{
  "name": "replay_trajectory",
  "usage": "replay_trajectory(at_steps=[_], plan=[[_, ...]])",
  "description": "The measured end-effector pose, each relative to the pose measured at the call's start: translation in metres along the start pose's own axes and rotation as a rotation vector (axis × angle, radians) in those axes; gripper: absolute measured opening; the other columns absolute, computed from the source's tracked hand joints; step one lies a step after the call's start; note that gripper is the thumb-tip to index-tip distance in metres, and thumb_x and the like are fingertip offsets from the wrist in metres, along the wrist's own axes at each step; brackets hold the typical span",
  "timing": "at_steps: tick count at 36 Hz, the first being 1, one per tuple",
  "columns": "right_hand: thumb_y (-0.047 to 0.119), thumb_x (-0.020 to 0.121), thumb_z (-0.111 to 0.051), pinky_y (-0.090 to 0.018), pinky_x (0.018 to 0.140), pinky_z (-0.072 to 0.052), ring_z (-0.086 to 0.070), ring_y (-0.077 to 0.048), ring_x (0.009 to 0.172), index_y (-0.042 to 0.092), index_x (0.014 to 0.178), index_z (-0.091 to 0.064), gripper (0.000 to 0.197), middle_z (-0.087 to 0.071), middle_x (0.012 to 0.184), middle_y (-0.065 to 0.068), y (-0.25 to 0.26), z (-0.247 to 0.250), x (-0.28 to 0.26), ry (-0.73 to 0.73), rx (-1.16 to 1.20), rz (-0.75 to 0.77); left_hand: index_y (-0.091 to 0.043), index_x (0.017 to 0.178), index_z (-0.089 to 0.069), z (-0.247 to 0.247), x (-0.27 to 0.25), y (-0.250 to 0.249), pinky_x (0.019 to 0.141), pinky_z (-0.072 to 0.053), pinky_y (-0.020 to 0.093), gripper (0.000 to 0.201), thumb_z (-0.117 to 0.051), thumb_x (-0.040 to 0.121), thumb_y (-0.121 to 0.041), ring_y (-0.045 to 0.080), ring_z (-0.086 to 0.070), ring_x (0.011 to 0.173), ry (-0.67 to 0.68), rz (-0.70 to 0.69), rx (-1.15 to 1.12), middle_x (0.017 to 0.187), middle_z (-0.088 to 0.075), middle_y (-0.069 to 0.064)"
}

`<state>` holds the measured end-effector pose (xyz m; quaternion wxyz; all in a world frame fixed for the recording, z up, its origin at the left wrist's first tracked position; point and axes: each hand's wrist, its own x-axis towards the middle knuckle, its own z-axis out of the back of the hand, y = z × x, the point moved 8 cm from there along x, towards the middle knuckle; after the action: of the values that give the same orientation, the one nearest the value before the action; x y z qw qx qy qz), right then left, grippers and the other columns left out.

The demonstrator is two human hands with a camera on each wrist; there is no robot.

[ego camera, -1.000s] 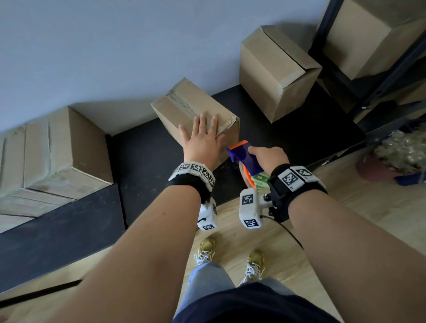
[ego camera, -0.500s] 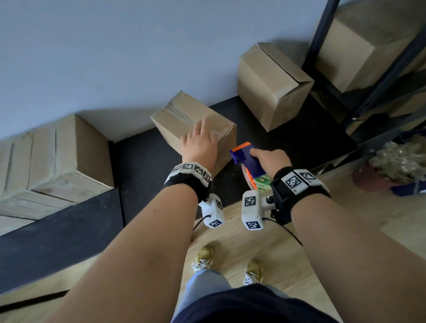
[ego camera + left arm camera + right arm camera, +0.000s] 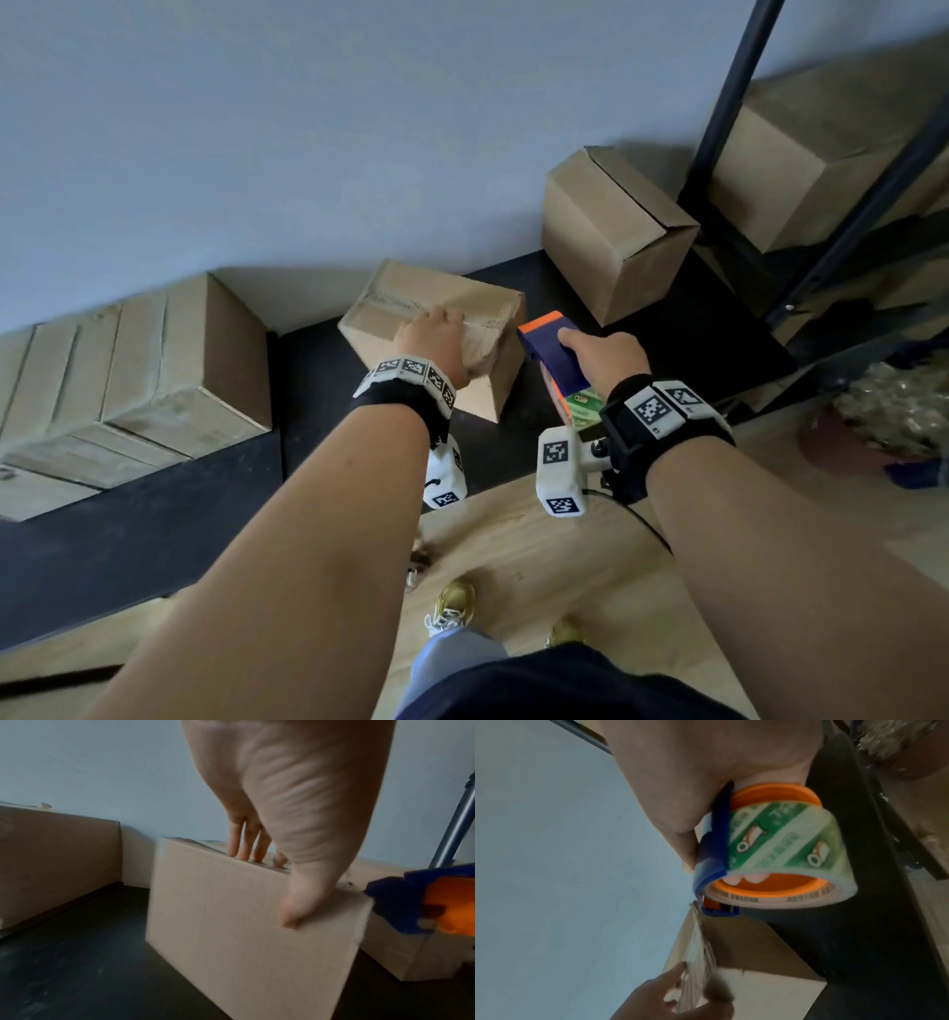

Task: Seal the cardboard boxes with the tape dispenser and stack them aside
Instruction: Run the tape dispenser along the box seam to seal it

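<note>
I am gripping the near top edge of the small cardboard box [image 3: 452, 303] with my left hand [image 3: 436, 344], a little above the middle of the head view; the box is sitting on the black mat [image 3: 154, 524] close to the wall and is blurred, so I cannot tell whether it is flat on the mat or tipped. My right hand [image 3: 606, 354] is just to the right of it, wrapped around the tape dispenser [image 3: 552, 349] — blue body, orange front edge — and the dispenser is hanging beside the box's right corner, very near it; whether they are touching I cannot tell. The left wrist view is showing what the head view hides: my fingers [image 3: 244, 843] are lying over the top of the box while my thumb [image 3: 298, 902] is pressing flat on its near face, and the dispenser's blue and orange nose is poking in at the right edge of that frame. The right wrist view is showing the roll of tape [image 3: 782, 850] with its green and white print on an orange hub, my fingertips visible through the hub — and, at the bottom of that frame, the box's taped top edge with my left fingers pinching it. A second box [image 3: 611, 231] is standing further right, a larger stack of boxes [image 3: 138, 370] at the left edge.
</note>
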<state>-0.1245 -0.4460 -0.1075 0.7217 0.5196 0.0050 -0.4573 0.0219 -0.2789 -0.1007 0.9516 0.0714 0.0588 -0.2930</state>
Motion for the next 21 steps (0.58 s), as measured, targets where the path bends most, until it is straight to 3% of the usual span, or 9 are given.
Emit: replay_trajectory(at_steps=[4,11,13,17,19,21], plan=[[0.042,0.086,-0.063,-0.031,0.072,-0.038,-0.057,-0.024,0.078,-0.002,0.101,-0.064,0.046,-0.063,0.092,-0.011,0.006,0.006,-0.001,-0.005,0.016,0.032,-0.010,0.124,-0.052,0.004,-0.004,0.001,0.087,-0.046,0.041,0.084,-0.057,0.072,-0.075,0.031,-0.049,0.112,-0.025,0.099,0.055,0.121,-0.048,0.011],[0.062,0.078,-0.064,-0.032,0.072,-0.043,-0.064,-0.025,0.087,0.002,0.097,-0.068,0.064,-0.069,0.095,-0.009,0.017,0.012,0.001,-0.015,0.071,0.107,-0.009,0.126,-0.052,0.002,-0.006,-0.002,0.085,-0.045,0.037,0.082,-0.061,0.074,-0.071,0.029,-0.048,0.111,-0.064,0.238,-0.012,0.120,-0.048,0.011],[0.062,0.077,-0.065,-0.034,0.072,-0.046,-0.065,-0.025,0.085,0.002,0.090,-0.068,0.062,-0.070,0.091,-0.010,0.021,0.014,0.001,-0.020,0.075,0.137,-0.007,0.127,-0.049,0.001,-0.006,-0.002,0.085,-0.045,0.036,0.084,-0.063,0.073,-0.069,0.028,-0.047,0.111,-0.073,0.266,-0.052,0.121,-0.046,0.011],[0.058,0.075,-0.069,-0.043,0.083,-0.052,-0.068,-0.029,0.087,-0.003,0.087,-0.069,0.063,-0.072,0.088,-0.013,0.026,0.015,0.000,0.011,0.100,0.166,-0.006,0.128,-0.047,0.005,-0.006,0.004,0.091,-0.044,0.038,0.089,-0.063,0.071,-0.072,0.028,-0.045,0.118,-0.035,0.307,-0.133,0.127,-0.045,0.011],[0.058,0.071,-0.071,-0.047,0.085,-0.055,-0.069,-0.031,0.086,-0.004,0.084,-0.069,0.064,-0.072,0.085,-0.015,0.029,0.014,-0.001,0.033,0.112,0.172,-0.010,0.126,-0.051,0.006,-0.002,0.012,0.097,-0.042,0.042,0.077,-0.065,0.075,-0.066,0.030,-0.042,0.122,0.013,0.330,-0.269,0.131,-0.044,0.011],[0.057,0.073,-0.071,-0.046,0.084,-0.055,-0.069,-0.032,0.085,-0.006,0.083,-0.069,0.063,-0.072,0.085,-0.016,0.033,0.013,-0.001,0.052,0.110,0.192,-0.013,0.123,-0.059,0.006,0.008,0.021,0.100,-0.043,0.040,0.048,-0.064,0.085,-0.043,0.031,-0.048,0.120,0.043,0.328,-0.524,0.130,-0.051,0.011]])
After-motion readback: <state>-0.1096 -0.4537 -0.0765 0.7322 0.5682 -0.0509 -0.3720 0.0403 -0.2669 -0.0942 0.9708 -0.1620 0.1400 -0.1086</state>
